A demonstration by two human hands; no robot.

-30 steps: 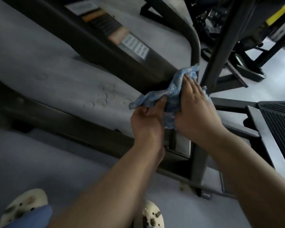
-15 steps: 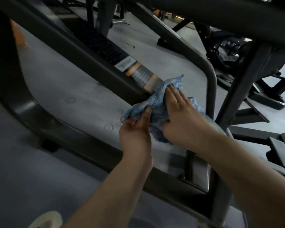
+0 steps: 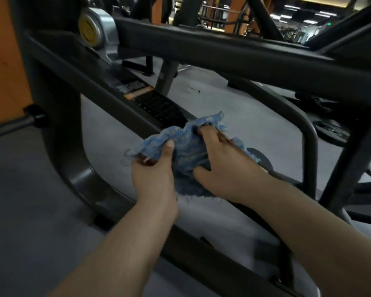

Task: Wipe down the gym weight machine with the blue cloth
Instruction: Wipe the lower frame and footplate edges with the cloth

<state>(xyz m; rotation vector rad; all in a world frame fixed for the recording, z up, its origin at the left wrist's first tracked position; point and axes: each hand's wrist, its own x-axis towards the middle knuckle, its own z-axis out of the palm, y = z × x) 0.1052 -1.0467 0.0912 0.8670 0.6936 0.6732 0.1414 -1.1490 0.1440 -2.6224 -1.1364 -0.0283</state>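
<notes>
A crumpled blue cloth [image 3: 186, 144] hangs between both my hands in the middle of the head view, just in front of the dark slanted frame bar [image 3: 107, 97] of the weight machine. My left hand [image 3: 152, 174] pinches the cloth's left edge with the thumb on top. My right hand [image 3: 225, 168] grips the cloth's right side, its fingers curled into the fabric. The lower part of the cloth is hidden behind my hands.
A thick dark crossbar [image 3: 223, 52] runs overhead from a silver pivot with a yellow cap [image 3: 90, 28]. A curved tube [image 3: 308, 136] and a slanted post [image 3: 351, 155] stand to the right. A weight plate [image 3: 332, 133] lies on the grey floor [image 3: 30, 200]. An orange panel [image 3: 2, 61] is at the left.
My head has tilted up, so the upper crossbar and pivot have come into view. Both hands keep hold of the cloth; my right fingers have curled from flat into the fabric.
</notes>
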